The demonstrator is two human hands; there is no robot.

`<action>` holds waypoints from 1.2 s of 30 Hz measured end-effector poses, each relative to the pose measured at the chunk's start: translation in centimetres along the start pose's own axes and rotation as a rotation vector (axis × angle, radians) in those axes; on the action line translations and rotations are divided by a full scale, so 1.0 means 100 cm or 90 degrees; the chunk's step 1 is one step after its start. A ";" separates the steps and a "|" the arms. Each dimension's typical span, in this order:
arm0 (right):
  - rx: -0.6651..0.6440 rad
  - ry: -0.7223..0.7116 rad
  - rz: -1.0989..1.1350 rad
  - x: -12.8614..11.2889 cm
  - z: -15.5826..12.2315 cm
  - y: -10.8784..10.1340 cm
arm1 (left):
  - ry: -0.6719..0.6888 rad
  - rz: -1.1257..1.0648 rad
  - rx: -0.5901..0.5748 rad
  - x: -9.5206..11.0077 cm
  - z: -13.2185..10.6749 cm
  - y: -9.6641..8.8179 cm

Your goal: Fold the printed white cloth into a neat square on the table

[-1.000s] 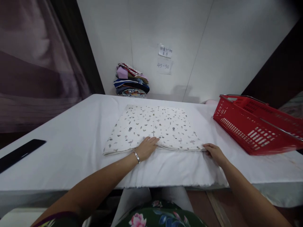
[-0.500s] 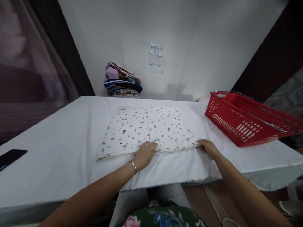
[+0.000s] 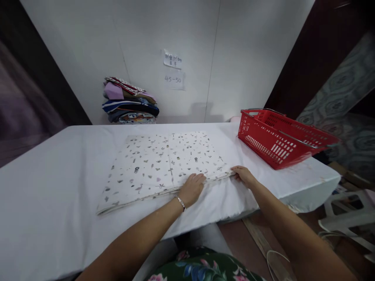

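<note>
A folded white cloth (image 3: 158,164) printed with small dark figures lies flat on the white-covered table (image 3: 52,187). My left hand (image 3: 192,189), with a silver bracelet at the wrist, rests palm down on the cloth's near edge, fingers stretched out. My right hand (image 3: 244,175) is at the cloth's near right corner, fingers curled on the edge of the fabric.
A red plastic basket (image 3: 278,138) stands at the table's right end. A stack of folded clothes (image 3: 127,101) sits against the white wall at the back, beside two paper notes (image 3: 174,72). White stool parts (image 3: 345,218) are on the floor at the right.
The view has swung to the right, so the cloth and basket sit further left in the picture and a dark object at the left edge has left view. Both hands stay on the cloth's near edge.
</note>
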State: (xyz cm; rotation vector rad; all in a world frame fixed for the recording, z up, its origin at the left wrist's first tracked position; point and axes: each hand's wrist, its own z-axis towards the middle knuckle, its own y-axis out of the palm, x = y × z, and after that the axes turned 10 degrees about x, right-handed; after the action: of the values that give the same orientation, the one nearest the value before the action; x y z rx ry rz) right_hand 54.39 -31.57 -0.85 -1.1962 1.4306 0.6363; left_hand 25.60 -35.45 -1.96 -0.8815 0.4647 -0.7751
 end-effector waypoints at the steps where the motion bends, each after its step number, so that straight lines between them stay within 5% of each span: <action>1: 0.002 -0.003 0.000 0.001 0.000 0.000 | 0.008 -0.011 0.011 0.002 -0.001 -0.002; 20: 0.025 0.003 -0.034 -0.005 -0.003 0.004 | -0.036 -0.014 -0.052 0.005 -0.001 -0.004; 29: 0.009 0.050 -0.001 -0.025 -0.007 0.000 | 0.001 0.045 -0.024 0.019 0.035 0.010; 36: 0.004 0.025 -0.014 -0.016 -0.006 0.000 | 0.055 0.002 0.016 0.035 0.057 0.023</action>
State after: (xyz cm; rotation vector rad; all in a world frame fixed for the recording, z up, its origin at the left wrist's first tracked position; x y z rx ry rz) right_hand 53.94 -31.63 0.83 -1.2245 1.4481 0.5960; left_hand 32.50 -34.32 -0.76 -0.8255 0.5312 -0.8169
